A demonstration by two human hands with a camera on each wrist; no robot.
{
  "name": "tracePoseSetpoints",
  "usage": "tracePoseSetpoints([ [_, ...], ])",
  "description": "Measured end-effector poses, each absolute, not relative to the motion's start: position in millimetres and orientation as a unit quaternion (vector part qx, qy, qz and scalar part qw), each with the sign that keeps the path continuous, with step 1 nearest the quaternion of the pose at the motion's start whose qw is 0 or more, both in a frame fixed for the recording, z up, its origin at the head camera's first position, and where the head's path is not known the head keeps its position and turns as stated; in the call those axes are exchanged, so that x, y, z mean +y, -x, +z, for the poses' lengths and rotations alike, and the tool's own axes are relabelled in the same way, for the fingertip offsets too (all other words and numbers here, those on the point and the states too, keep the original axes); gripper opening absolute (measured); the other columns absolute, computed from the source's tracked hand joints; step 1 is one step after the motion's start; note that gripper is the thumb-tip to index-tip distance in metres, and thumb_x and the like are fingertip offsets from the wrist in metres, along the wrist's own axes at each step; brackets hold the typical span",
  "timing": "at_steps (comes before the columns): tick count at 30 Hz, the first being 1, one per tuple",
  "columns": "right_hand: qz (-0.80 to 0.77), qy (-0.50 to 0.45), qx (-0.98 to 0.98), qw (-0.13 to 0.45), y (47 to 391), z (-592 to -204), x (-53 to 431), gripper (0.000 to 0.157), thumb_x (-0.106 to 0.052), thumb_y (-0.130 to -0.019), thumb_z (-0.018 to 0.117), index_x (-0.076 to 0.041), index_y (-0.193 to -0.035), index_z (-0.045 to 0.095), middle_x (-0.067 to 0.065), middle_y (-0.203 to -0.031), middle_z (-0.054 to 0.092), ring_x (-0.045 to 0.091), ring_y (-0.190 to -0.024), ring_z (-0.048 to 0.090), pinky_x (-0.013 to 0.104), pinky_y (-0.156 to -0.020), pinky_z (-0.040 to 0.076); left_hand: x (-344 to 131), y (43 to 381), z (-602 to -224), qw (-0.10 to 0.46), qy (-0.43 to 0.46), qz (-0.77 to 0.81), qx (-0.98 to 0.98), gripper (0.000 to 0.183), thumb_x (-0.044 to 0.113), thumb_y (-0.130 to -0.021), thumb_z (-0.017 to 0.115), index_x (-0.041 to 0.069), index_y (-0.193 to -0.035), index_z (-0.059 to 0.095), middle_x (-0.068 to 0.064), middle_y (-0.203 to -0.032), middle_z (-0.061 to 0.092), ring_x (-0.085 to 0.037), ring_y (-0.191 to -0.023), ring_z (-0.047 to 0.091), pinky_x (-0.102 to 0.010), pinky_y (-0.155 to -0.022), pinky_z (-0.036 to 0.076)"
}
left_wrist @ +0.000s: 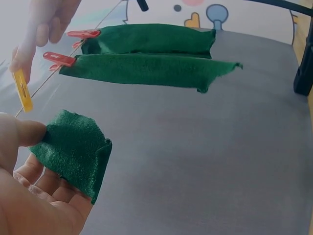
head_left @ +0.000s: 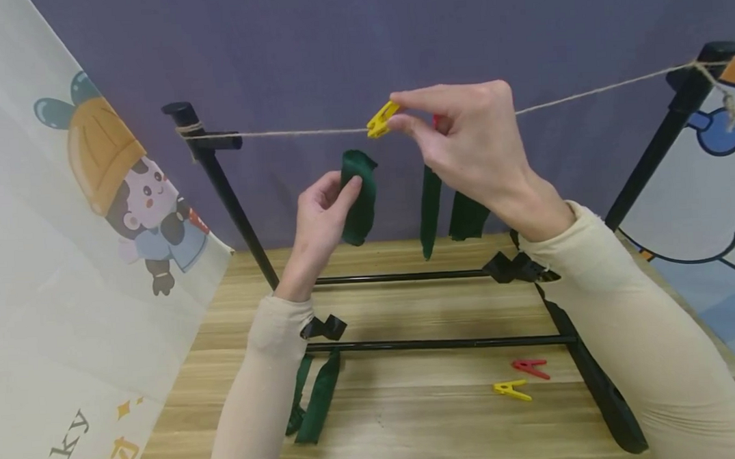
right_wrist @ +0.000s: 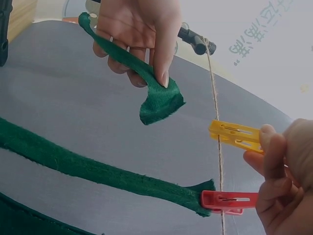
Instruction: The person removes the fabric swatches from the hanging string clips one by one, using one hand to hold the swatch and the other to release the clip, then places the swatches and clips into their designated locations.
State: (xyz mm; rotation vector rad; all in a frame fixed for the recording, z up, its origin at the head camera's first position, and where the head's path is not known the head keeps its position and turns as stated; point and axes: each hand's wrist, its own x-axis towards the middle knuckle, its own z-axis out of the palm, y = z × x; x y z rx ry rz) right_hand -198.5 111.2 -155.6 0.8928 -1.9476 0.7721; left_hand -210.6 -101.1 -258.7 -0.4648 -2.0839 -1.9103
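Between thumb and fingers, my left hand (head_left: 326, 217) pinches a strip of green cloth (head_left: 360, 199) just below the string (head_left: 302, 132). My right hand (head_left: 477, 142) pinches the handle end of a yellow clothespin (right_wrist: 237, 136), whose other end sits at the string. In the right wrist view the held cloth hangs apart from that clothespin, its top end folded over. Two more green cloth strips (left_wrist: 151, 71) hang from the string by red clothespins (left_wrist: 59, 59), to the right of the held strip in the head view and partly hidden there by my right hand.
A black frame (head_left: 227, 194) carries the string between two uprights. On the wooden table (head_left: 413, 419) lie a red clothespin (head_left: 530, 368) and a yellow spare clothespin (head_left: 511, 389). More green strips (head_left: 319, 403) lie over the lower left bar. A purple-grey backdrop (head_left: 310, 47) stands behind.
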Motion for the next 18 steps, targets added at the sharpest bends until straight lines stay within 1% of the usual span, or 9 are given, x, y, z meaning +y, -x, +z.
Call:
tracePoseSetpoints([
  [4,0.296,-0.37,-0.764,0.438,200.2,-157.4,112.6,0.022,-0.022,-0.095,0.074,-0.008,-0.111,0.079,0.009,-0.1,0.08,0.007,-0.039,0.032,0.016,-0.043,0.021,-103.1,209.7,-260.6,0.138,0.162,-0.66,-0.721,0.026,0.033,-0.102,0.064,0.01,-0.112,0.069,-0.002,-0.093,0.07,-0.019,-0.084,0.069,-0.036,-0.071,0.061],
  [11,0.292,-0.377,-0.753,0.454,201.8,-159.5,114.3,0.026,-0.023,-0.095,0.073,-0.006,-0.114,0.078,0.01,-0.102,0.08,0.007,-0.039,0.031,0.015,-0.043,0.021,-103.8,206.4,-262.5,0.132,0.159,-0.655,-0.727,0.023,0.031,-0.1,0.066,0.01,-0.11,0.07,-0.001,-0.094,0.071,-0.019,-0.086,0.069,-0.033,-0.077,0.059],
  [18,0.283,-0.388,-0.737,0.475,201.0,-160.1,116.4,0.027,-0.023,-0.096,0.072,-0.003,-0.114,0.077,0.014,-0.098,0.079,0.004,-0.041,0.031,0.014,-0.044,0.023,-104.5,204.5,-265.2,0.123,0.161,-0.65,-0.733,0.024,0.029,-0.1,0.068,0.008,-0.112,0.07,-0.004,-0.097,0.073,-0.019,-0.089,0.07,-0.033,-0.08,0.059],
])
